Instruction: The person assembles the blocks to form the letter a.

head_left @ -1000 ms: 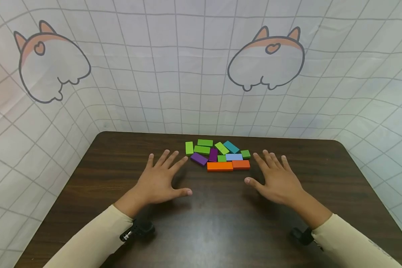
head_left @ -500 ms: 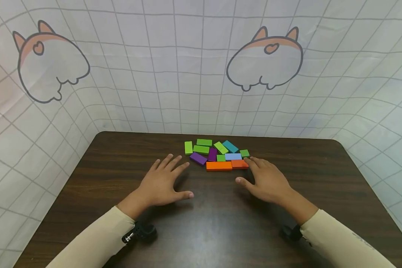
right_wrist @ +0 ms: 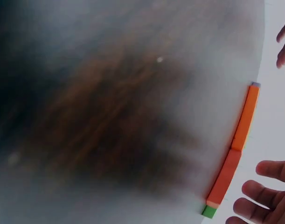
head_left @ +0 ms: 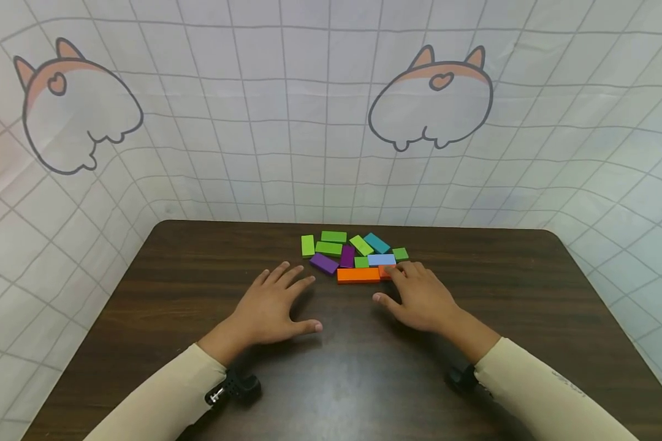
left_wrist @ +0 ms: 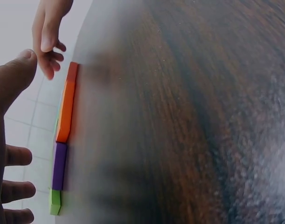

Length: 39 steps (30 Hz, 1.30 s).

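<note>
Several coloured blocks lie flat in a loose cluster toward the table's far edge. In front are an orange block [head_left: 358, 276] and a shorter red-orange block [head_left: 385, 271], end to end. Behind them lie a light blue block [head_left: 382, 260], purple blocks [head_left: 324, 264], a teal block [head_left: 377, 243] and green ones [head_left: 328, 248]. My right hand [head_left: 422, 297] hovers at the cluster's right front, fingertips overlapping the red-orange block in the head view. My left hand [head_left: 270, 306] hovers left of the cluster, fingers spread, holding nothing. Neither hand grips a block.
The dark wooden table [head_left: 331, 380] has rounded far corners. A white grid-patterned cloth [head_left: 254, 122] with cartoon animal prints hangs behind and at both sides. Dark wrist devices sit at the left cuff [head_left: 234, 387] and the right cuff [head_left: 460, 376].
My right hand has moved left, from beside the cluster to over its right front end. The left hand has shifted slightly right and nearer to me. The blocks keep their arrangement.
</note>
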### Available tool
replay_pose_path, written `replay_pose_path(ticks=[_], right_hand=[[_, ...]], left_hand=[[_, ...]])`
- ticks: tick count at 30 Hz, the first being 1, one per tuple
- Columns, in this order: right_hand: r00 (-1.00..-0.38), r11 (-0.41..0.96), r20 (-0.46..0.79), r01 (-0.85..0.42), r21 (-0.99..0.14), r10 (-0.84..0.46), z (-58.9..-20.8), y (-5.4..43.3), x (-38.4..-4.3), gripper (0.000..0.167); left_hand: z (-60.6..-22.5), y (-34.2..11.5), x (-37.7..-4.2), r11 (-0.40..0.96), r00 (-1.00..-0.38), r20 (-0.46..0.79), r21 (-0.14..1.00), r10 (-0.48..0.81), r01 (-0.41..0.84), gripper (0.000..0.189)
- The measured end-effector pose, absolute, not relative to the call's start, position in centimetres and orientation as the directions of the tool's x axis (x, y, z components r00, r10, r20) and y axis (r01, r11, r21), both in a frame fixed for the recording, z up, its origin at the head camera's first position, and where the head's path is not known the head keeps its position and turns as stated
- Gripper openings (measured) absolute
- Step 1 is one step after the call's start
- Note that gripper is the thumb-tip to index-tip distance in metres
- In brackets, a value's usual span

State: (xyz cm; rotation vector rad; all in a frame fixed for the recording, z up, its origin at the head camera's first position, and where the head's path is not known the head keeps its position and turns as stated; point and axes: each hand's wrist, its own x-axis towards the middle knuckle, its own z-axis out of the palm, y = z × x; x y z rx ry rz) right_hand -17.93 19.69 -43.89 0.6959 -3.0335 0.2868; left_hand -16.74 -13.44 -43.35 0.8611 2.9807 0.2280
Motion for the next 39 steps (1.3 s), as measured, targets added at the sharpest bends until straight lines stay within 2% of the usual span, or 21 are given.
replay_pose_path(ticks=[25, 39], right_hand=[[-0.823, 0.82, -0.003, -0.565, -0.093, -0.567, -44.4, 17.6, -19.0, 0.064], [-0.826, 0.818, 0.0, -0.558, -0.144, -0.563, -44.2, 18.4, -19.3, 0.05]], left_hand=[[-44.1, -12.7, -16.6, 0.824, -0.834, -0.002, 0.153, 0.552, 0.545, 0.092], [-44.5, -12.1, -16.7, 0.816, -0.821, -0.024, 0.134, 0.57, 0.563, 0.091]])
